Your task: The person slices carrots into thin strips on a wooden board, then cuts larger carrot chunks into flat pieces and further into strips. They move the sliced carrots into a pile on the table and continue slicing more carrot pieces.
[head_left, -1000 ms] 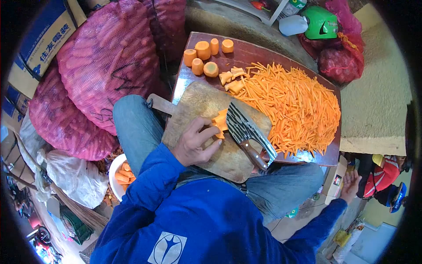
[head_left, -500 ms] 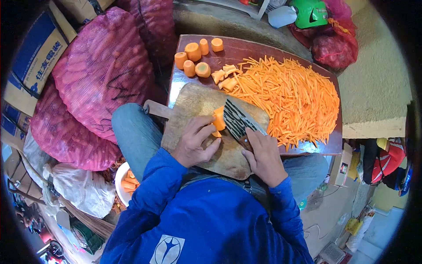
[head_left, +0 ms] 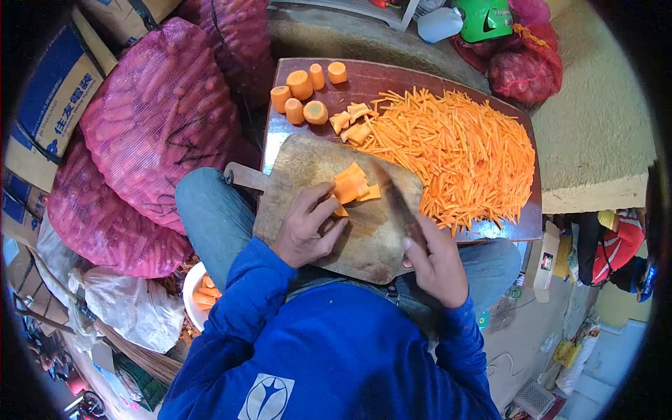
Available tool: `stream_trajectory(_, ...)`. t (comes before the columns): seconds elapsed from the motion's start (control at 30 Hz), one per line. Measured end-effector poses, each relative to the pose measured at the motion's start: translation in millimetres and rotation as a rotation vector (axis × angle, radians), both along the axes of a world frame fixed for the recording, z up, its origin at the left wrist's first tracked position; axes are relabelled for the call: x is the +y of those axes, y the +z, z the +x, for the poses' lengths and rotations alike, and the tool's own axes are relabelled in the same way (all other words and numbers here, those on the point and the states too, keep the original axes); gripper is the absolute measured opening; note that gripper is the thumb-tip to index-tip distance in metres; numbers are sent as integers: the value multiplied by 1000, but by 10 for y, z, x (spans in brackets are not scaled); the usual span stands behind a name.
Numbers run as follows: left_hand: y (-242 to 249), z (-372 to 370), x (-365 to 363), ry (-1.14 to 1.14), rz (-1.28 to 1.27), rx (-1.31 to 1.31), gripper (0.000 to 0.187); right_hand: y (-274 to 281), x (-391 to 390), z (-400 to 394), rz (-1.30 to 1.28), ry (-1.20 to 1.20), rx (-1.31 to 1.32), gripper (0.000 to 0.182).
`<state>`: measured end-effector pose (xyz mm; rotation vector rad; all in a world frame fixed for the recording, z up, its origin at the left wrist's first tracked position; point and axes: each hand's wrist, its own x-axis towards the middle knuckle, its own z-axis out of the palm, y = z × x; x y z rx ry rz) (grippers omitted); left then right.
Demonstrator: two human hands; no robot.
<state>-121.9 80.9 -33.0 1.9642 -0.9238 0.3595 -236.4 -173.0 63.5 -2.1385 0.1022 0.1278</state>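
Left hand (head_left: 308, 222), half-curled, holds carrot slices (head_left: 350, 183) on the board (head_left: 301, 161), likely light, firm, slippery, best gripped edgewise; right hand (head_left: 437, 262) wraps the knife (head_left: 397, 203).

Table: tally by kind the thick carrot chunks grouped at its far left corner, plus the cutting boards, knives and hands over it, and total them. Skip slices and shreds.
Thick carrot chunks: 6
Cutting board: 1
Knife: 1
Hands: 2 (left hand, right hand)
Total: 10

Flat orange carrot pieces (head_left: 350, 185) lie bunched and partly overlapping on the worn, stained wooden board (head_left: 308, 159); just right of them, the motion-blurred knife (head_left: 396, 201) appears nearly edge-on.
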Motion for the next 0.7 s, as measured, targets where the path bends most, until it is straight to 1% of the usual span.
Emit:
stream_trajectory(0.03, -17, -30, 12, 12, -1, 48, 46, 19, 24, -19, 2, -8, -2, 51)
stream_trajectory(0.1, -16, -36, 21, 16, 1, 97, 46, 38, 106, -46, -33, 172, -118, 52)
stream_trajectory(0.17, 3, -31, 36, 36, 24, 31, 45, 27, 163, -55, -16, 180, -82, 50)
stream_trajectory(0.23, 21, -32, 46, 39, 16, -12, 44, -20, 181, -38, 7, 243, -47, 49)
stream_trajectory(0.27, 32, -29, 49, 42, 3, -54, 43, -33, 182, -28, 10, 241, -49, 49)
stream_trajectory(0.33, 57, -29, 44, 48, -11, -57, 42, -49, 174, -3, -117, 253, -61, 48)
stream_trajectory(0.37, 64, -28, 35, 56, -30, -59, 42, -64, 159, 15, -119, 251, -64, 48)
stream_trajectory(0.47, 49, -32, 23, 80, -8, -69, 41, -71, 118, 64, -97, 210, -115, 48)
stream_trajectory(0.53, 54, -33, 32, 80, -2, -72, 40, -21, 97, 66, 1, 151, -44, 47)
stream_trajectory(0.63, 50, 4, 15, 90, 0, -80, 39, -11, 84, 29, 2, 115, -113, 46)
stream_trajectory(0.7, 53, -42, 18, 97, -2, -79, 39, 13, 84, -11, 20, 137, -69, 47)
